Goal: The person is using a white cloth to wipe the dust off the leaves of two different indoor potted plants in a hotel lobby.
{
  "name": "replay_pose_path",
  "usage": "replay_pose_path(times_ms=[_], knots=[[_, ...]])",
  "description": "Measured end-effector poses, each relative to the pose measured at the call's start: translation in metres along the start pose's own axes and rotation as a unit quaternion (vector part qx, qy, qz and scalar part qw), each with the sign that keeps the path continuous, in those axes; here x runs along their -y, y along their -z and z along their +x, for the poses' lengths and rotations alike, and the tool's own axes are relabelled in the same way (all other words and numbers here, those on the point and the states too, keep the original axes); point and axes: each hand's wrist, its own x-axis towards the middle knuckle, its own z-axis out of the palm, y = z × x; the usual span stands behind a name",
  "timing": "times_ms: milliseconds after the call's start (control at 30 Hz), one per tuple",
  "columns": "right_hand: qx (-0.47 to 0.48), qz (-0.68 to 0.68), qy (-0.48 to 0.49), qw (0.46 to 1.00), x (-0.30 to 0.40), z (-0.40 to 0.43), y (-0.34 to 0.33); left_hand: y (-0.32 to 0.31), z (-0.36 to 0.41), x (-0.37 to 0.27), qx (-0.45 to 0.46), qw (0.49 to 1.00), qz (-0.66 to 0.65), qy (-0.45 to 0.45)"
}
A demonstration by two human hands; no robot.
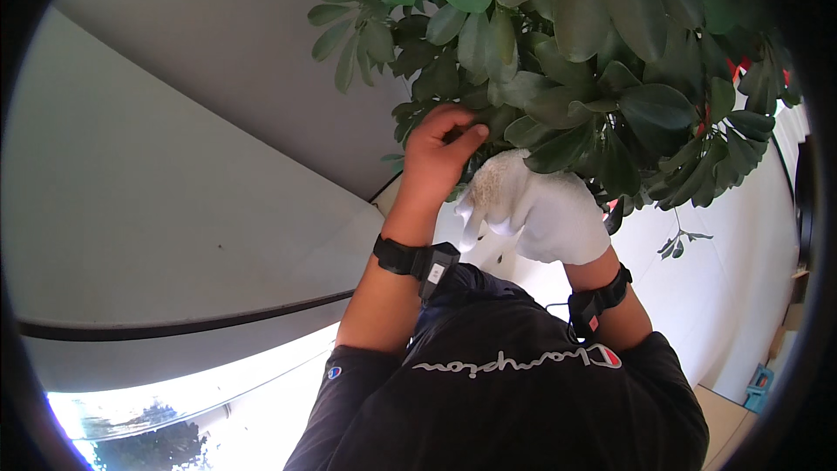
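Note:
A leafy green schefflera-like plant [569, 98] fills the upper middle and right. My left hand [444, 144] is bare and reaches up to the plant's left side, its fingers curled among the dark leaves. The thumb lies near the fingers, and whether a leaf or stem is between them cannot be seen. My right hand [536, 209] wears a white knit glove [562, 216] with brown dirt on it. It is just below the lower leaves and right of my left hand, its fingers bent downward and partly hidden. What it may hold does not show.
A pale wall panel [163, 196] rises on the left, with a dark trim strip [189, 328] below it. A small leafy sprig [680, 239] hangs at the right over the pale floor. Red pieces [739, 70] show among the leaves. A blue plastic object [758, 387] stands at the lower right.

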Motion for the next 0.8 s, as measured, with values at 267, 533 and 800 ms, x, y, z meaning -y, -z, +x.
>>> replay_pose_path(times_ms=[267, 533, 800], knots=[[-0.040, 0.018, -0.015, 0.999, 0.013, 0.001, -0.009, -0.007, -0.008, -0.015, -0.033, 0.930, -0.265, 0.253], [0.049, -0.138, -0.086, 0.986, 0.030, 0.013, 0.008, 0.002, -0.012, -0.012, -0.054, 0.986, -0.081, 0.133], [-0.096, -0.007, -0.345, 0.934, 0.036, 0.021, -0.008, 0.004, -0.017, 0.003, -0.013, 0.994, -0.092, 0.054]])
